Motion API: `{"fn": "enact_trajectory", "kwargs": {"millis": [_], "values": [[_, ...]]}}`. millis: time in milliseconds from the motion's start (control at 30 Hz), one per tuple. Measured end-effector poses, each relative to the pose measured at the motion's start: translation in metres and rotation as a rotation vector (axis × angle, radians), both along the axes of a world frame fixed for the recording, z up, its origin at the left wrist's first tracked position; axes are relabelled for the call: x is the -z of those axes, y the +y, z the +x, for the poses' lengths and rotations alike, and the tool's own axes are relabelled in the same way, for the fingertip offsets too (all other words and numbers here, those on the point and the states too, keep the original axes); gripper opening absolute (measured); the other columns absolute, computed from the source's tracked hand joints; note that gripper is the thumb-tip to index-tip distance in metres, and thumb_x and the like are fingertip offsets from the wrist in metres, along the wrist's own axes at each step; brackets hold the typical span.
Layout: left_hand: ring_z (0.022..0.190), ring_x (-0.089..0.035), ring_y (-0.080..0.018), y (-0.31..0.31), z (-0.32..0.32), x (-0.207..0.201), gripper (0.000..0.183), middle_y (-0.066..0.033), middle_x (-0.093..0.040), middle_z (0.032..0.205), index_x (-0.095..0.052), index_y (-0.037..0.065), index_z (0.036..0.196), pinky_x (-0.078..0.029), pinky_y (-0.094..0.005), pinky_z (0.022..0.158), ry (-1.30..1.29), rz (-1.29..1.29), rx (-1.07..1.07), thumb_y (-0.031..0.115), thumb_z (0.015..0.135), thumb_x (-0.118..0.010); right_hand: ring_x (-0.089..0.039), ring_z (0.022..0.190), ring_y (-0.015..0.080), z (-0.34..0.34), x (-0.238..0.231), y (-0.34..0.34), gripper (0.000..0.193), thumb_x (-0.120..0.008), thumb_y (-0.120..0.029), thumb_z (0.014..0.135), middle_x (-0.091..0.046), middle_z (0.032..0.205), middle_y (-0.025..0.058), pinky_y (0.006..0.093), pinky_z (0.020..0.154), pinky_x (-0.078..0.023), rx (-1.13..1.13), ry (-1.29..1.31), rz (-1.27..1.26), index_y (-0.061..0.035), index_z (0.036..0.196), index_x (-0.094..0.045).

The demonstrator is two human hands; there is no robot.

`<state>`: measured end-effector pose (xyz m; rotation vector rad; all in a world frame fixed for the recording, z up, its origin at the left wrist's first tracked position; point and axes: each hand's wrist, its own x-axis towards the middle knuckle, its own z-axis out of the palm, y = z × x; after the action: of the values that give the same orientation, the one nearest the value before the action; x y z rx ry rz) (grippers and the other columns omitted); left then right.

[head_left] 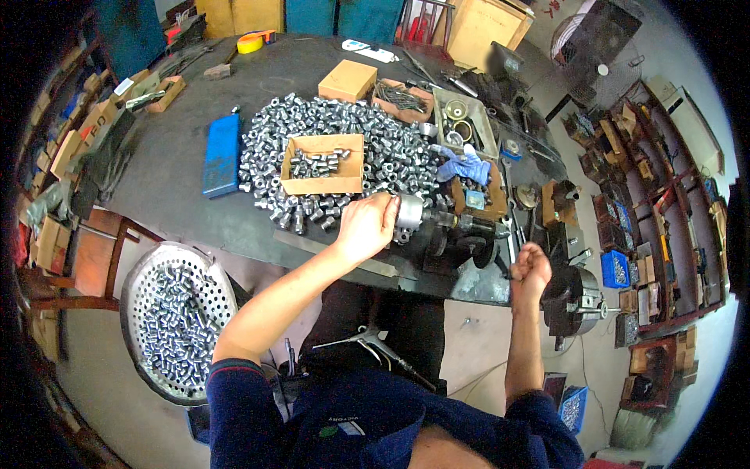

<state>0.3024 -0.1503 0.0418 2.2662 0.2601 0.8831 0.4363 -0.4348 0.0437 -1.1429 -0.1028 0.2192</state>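
My left hand [367, 227] is closed, its fingertips at the open end of a silver round chuck [410, 209]. Whatever it pinches is hidden behind the fingers. The chuck belongs to a dark bench-mounted device [461, 234] at the table's front edge. On the right, my right hand [531, 270] is curled around the end of a dark lever handle [502, 264] of that device. A big heap of metal fittings [258, 152] spreads beyond my left hand. In the heap sits an open cardboard box [323, 186] with several fittings inside.
At the lower left, a perforated metal basin [134, 313] holds many fittings. A blue case [221, 156] lies left of the heap. Wrenches [511, 227], a blue glove [465, 166] and a grey tray [486, 129] lie at the right. A bench vise [574, 301] stands beyond my right hand.
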Motion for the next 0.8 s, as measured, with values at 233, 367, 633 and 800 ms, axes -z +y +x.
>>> {"fn": "enact_trajectory", "kwargs": {"millis": [233,367,633,800], "values": [[0.057,-0.052,-0.0361,-0.001,0.002,0.0,0.028,-0.0176,-0.051,0.057,-0.046,0.002,0.064,-0.041,-0.0439,0.052,-0.001,0.019,-0.03,0.021,0.084,-0.042,-0.028,0.044,0.0028,0.039,-0.015,0.023,0.019,-0.042,-0.019,0.084,-0.042,0.058,-0.0032,0.0174,0.037,-0.019,-0.003,-0.17,0.124,-0.0017,0.085,-0.05],[0.057,-0.052,-0.0366,-0.001,0.004,0.001,0.031,-0.0186,-0.051,0.056,-0.047,0.001,0.062,-0.04,-0.0441,0.052,0.058,-0.051,-0.038,0.022,0.084,-0.043,-0.028,0.045,0.0032,0.029,-0.005,0.011,0.021,-0.044,-0.022,0.084,-0.04,0.058,-0.0034,0.0176,0.037,-0.02,-0.003,-0.225,0.17,-0.002,0.084,-0.05],[0.06,-0.053,-0.0378,0.004,0.001,-0.002,0.037,-0.0208,-0.052,0.058,-0.051,-0.001,0.06,-0.041,-0.0438,0.054,0.151,-0.218,-0.011,0.027,0.082,-0.045,-0.034,0.039,0.0053,0.015,0.07,0.001,0.017,-0.045,-0.019,0.082,-0.045,0.056,-0.0013,0.0177,0.031,-0.023,0.171,0.094,-0.031,-0.0026,0.08,-0.051],[0.06,-0.054,-0.0383,0.005,0.001,-0.009,0.036,-0.022,-0.052,0.058,-0.053,-0.002,0.062,-0.041,-0.0439,0.056,0.187,-0.291,0.027,0.027,0.082,-0.044,-0.045,0.045,0.0085,0.116,0.122,0.03,0.02,-0.048,-0.017,0.076,-0.052,0.063,0.0011,0.0205,0.035,-0.032,0.34,-0.13,-0.367,-0.0002,0.072,-0.058]]}}
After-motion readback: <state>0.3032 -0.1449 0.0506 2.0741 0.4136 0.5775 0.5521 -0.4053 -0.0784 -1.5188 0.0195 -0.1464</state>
